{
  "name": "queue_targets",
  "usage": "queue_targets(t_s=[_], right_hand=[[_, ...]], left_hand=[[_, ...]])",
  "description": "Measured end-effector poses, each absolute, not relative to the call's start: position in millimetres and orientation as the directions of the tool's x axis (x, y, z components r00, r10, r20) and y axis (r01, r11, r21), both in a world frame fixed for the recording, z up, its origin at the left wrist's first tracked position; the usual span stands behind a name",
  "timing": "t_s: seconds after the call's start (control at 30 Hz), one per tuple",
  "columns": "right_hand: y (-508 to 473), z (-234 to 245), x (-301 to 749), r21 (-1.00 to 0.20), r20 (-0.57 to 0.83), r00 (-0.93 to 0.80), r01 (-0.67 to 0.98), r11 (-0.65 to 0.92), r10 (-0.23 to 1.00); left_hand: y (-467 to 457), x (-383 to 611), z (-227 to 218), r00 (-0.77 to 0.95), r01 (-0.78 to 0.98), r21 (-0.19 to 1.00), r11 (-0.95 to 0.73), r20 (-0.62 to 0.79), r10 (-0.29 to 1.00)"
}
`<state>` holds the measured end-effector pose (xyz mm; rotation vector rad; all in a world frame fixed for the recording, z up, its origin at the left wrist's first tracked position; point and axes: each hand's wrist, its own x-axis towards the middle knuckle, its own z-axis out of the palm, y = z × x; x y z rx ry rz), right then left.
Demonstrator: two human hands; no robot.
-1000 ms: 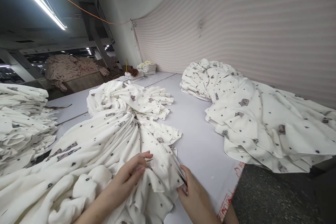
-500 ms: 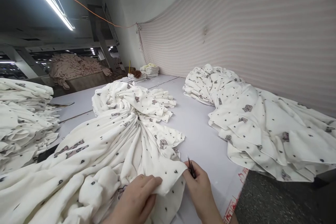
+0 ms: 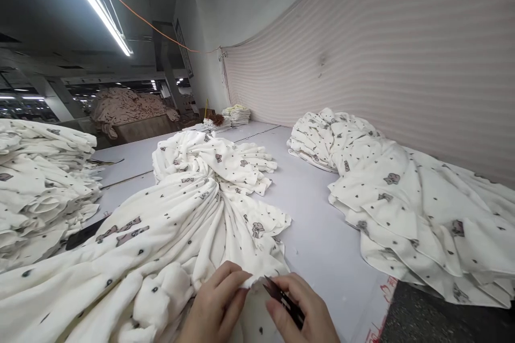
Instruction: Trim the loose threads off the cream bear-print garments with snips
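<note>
White plush fabric (image 3: 169,230) with small grey animal prints lies gathered in folds in front of me. My left hand (image 3: 217,303) pinches its near edge between thumb and fingers. Black thread snips (image 3: 284,301) rest in my right hand (image 3: 306,311), with their pointed blades angled up and left at the fabric edge close to my left fingertips. Whether the blades touch the cloth, I cannot tell.
To the right lies another heap of the same printed fabric (image 3: 386,187), overhanging the table edge. Stacked white cloth (image 3: 44,193) stands at the left. Folded pieces (image 3: 236,115) sit at the back of the pale table (image 3: 309,214), beside a striped pink-white curtain (image 3: 382,59).
My right hand has moved left with the snips, bringing the blades to the edge. It has let go of the cloth corner. My left hand now pinches the edge, and the view has shifted slightly.
</note>
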<state>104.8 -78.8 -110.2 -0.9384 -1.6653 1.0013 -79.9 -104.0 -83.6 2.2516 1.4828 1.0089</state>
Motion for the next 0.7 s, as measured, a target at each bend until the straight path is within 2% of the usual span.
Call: queue_targets(t_s=[0.2, 0.27, 0.37, 0.43, 0.5, 0.6, 0.7], right_hand=[[-72, -106, 111, -0.861, 0.257, -0.338, 0.346, 0.374, 0.905], [-73, -106, 110, -0.848, 0.247, -0.341, 0.376, 0.373, 0.907], [-73, -105, 112, -0.849, 0.239, -0.357, 0.375, 0.373, 0.903], [-71, -105, 114, -0.851, 0.227, -0.396, 0.364, 0.379, 0.890], [-69, -107, 113, -0.874, 0.229, -0.393, 0.320, 0.366, 0.891], [-67, -115, 104, -0.942, 0.284, -0.280, 0.096, 0.321, 0.917], [-66, -121, 87, -0.925, 0.379, -0.193, -0.079, 0.371, 0.905]], left_hand=[[-106, -83, -96, 0.354, 0.813, 0.275, -0.514, 0.469, 0.809], [-106, -85, -98, 0.361, 0.826, 0.238, -0.511, 0.473, 0.804], [-107, -86, -98, 0.359, 0.823, 0.248, -0.512, 0.472, 0.805], [-107, -85, -96, 0.335, 0.807, 0.303, -0.506, 0.470, 0.816], [-107, -82, -91, 0.292, 0.769, 0.422, -0.480, 0.436, 0.851], [-104, -79, -82, 0.157, 0.674, 0.678, -0.294, 0.258, 0.953], [-98, -79, -76, 0.048, 0.552, 0.830, -0.085, 0.070, 0.996]])
